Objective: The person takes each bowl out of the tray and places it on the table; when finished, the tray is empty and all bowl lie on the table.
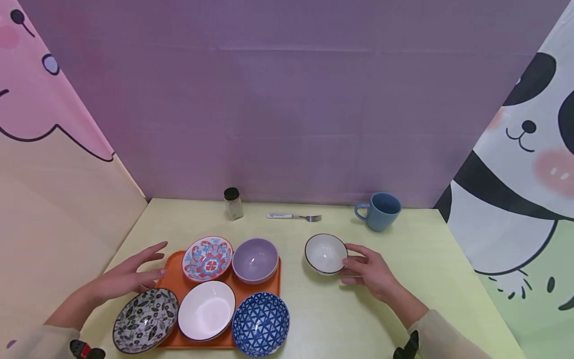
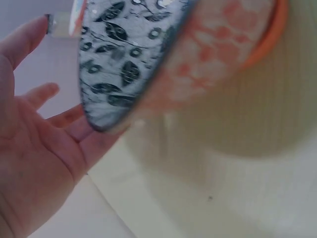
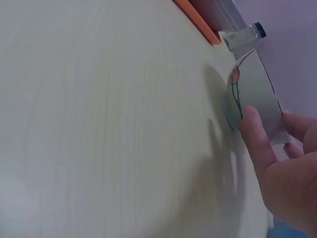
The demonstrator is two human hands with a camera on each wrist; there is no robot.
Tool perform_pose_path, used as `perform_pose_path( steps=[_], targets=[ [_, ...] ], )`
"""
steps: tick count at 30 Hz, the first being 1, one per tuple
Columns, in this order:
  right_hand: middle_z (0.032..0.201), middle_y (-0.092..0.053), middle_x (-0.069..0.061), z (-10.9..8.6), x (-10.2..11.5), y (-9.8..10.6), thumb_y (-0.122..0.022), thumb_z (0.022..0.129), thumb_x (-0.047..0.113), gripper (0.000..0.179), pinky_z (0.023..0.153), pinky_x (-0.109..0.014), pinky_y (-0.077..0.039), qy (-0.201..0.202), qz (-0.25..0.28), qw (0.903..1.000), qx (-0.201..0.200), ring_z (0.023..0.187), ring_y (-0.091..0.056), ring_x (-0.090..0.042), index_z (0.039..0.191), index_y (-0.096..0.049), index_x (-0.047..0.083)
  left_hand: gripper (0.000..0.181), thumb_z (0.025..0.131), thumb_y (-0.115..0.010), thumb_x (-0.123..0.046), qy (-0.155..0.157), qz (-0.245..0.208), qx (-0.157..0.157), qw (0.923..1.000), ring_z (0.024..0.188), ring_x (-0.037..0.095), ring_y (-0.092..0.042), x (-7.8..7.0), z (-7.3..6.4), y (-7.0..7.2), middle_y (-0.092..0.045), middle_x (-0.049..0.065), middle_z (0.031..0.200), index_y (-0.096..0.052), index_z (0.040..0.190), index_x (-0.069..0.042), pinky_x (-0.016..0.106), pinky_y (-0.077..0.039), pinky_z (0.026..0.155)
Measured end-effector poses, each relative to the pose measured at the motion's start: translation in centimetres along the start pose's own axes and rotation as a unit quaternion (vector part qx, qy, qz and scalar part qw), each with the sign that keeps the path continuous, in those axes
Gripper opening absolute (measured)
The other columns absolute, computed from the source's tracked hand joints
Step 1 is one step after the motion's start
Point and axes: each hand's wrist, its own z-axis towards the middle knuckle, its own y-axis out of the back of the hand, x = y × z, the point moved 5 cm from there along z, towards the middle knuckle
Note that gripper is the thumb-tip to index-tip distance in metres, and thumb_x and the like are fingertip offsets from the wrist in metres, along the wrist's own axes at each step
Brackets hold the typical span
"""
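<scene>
My right hand (image 1: 369, 271) holds a small white bowl (image 1: 326, 253) with a dark rim at its right side. In the right wrist view one finger lies along the bowl's (image 3: 257, 89) outer wall while others are at its rim. My left hand (image 1: 125, 274) has its fingers spread beside an oval bowl with a black leaf pattern (image 1: 145, 319). Whether the left fingertips touch that bowl cannot be told. The oval bowl (image 2: 124, 54) rests tilted over the left edge of an orange tray (image 1: 172, 264).
On the tray are a red-and-blue patterned dish (image 1: 208, 258), a lilac bowl (image 1: 255, 260), a white bowl (image 1: 206, 310) and a blue triangle-patterned bowl (image 1: 261, 324). Along the back stand a black-capped jar (image 1: 233, 204), a fork (image 1: 293, 217) and a blue mug (image 1: 381, 212).
</scene>
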Motion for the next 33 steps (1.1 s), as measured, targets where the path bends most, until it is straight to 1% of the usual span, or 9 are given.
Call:
perform_pose_path(
  steps=[3, 6, 8, 11, 14, 16, 23, 28, 33],
  targets=[
    [0.134, -0.062, -0.027, -0.1, 0.2, 0.1, -0.069, 0.097, 0.011, 0.060, 0.080, -0.049, -0.063, 0.009, -0.030, 0.9995, -0.009, 0.104, -0.074, -0.036, 0.151, -0.044, 0.002, 0.084, 0.103, -0.059, -0.029, 0.001, -0.018, -0.016, 0.9997, 0.101, 0.034, -0.072, 0.7, 0.1, 0.3, -0.019, 0.041, 0.158, -0.007, 0.166, -0.015, 0.048, -0.062, 0.081],
    [0.133, -0.062, -0.028, -0.3, 1.1, 0.6, -0.074, 0.094, 0.013, 0.058, 0.075, -0.047, -0.064, 0.031, -0.097, 0.9945, -0.024, 0.103, -0.074, -0.034, 0.146, -0.050, 0.000, 0.084, 0.102, -0.060, -0.027, 0.002, -0.031, -0.018, 0.9994, 0.101, 0.035, -0.072, 1.2, 0.4, 0.3, -0.024, 0.041, 0.156, -0.007, 0.166, -0.015, 0.048, -0.062, 0.080],
    [0.131, -0.063, -0.027, -0.4, 2.2, 1.0, -0.077, 0.092, 0.016, 0.058, 0.071, -0.043, -0.064, 0.053, -0.152, 0.9861, -0.038, 0.101, -0.073, -0.030, 0.142, -0.054, -0.001, 0.085, 0.102, -0.061, -0.027, 0.005, -0.035, -0.017, 0.9992, 0.102, 0.035, -0.072, 1.5, 0.6, 0.4, -0.026, 0.041, 0.155, -0.007, 0.166, -0.014, 0.049, -0.062, 0.080],
    [0.127, -0.066, -0.023, -0.6, 4.4, 1.2, -0.080, 0.089, 0.021, 0.057, 0.070, -0.037, -0.062, 0.091, -0.227, 0.9680, -0.056, 0.103, -0.071, -0.026, 0.139, -0.059, 0.002, 0.087, 0.101, -0.062, -0.026, 0.009, -0.040, -0.013, 0.9991, 0.103, 0.036, -0.071, 2.0, 0.9, 0.6, -0.028, 0.041, 0.154, -0.006, 0.166, -0.014, 0.050, -0.062, 0.079],
    [0.128, -0.066, -0.022, -0.7, 6.5, 0.6, -0.082, 0.088, 0.023, 0.057, 0.071, -0.034, -0.061, 0.119, -0.263, 0.9560, -0.052, 0.106, -0.070, -0.029, 0.138, -0.061, 0.006, 0.089, 0.100, -0.064, -0.026, 0.011, -0.042, -0.011, 0.9990, 0.104, 0.036, -0.071, 2.6, 1.2, 0.8, -0.033, 0.041, 0.152, -0.005, 0.166, -0.013, 0.050, -0.062, 0.079],
    [0.128, -0.065, -0.022, -0.6, 7.5, -0.2, -0.082, 0.087, 0.024, 0.057, 0.072, -0.033, -0.060, 0.131, -0.273, 0.9522, -0.040, 0.106, -0.069, -0.029, 0.137, -0.061, 0.008, 0.090, 0.099, -0.065, -0.024, 0.015, -0.045, -0.010, 0.9988, 0.103, 0.035, -0.071, 3.0, 1.4, 0.9, -0.037, 0.041, 0.149, -0.005, 0.165, -0.012, 0.050, -0.062, 0.079],
    [0.129, -0.065, -0.018, 0.0, 9.0, -4.8, -0.084, 0.086, 0.026, 0.062, 0.079, -0.035, -0.061, 0.132, -0.269, 0.9539, 0.022, 0.107, -0.069, -0.025, 0.140, -0.059, 0.010, 0.093, 0.098, -0.067, -0.022, 0.033, -0.054, -0.009, 0.9980, 0.099, 0.033, -0.072, 3.6, 1.9, 1.1, -0.045, 0.039, 0.142, -0.003, 0.165, -0.009, 0.050, -0.063, 0.077],
    [0.127, -0.068, -0.010, 0.7, 8.7, -8.5, -0.087, 0.081, 0.034, 0.069, 0.087, -0.036, -0.060, 0.124, -0.286, 0.9494, 0.040, 0.108, -0.070, -0.022, 0.141, -0.058, 0.016, 0.093, 0.097, -0.069, -0.019, 0.038, -0.056, -0.014, 0.9976, 0.095, 0.032, -0.071, 3.6, 2.1, 1.2, -0.047, 0.038, 0.140, -0.006, 0.164, -0.005, 0.048, -0.063, 0.076],
    [0.131, -0.066, -0.012, 1.4, 7.4, -11.9, -0.087, 0.081, 0.036, 0.074, 0.083, -0.036, -0.062, 0.108, -0.294, 0.9474, 0.065, 0.104, -0.072, -0.020, 0.145, -0.055, 0.015, 0.089, 0.095, -0.070, -0.013, 0.038, -0.060, -0.009, 0.9974, 0.094, 0.032, -0.071, 3.8, 2.3, 1.2, -0.049, 0.037, 0.138, -0.013, 0.162, 0.000, 0.048, -0.063, 0.075]
  ],
)
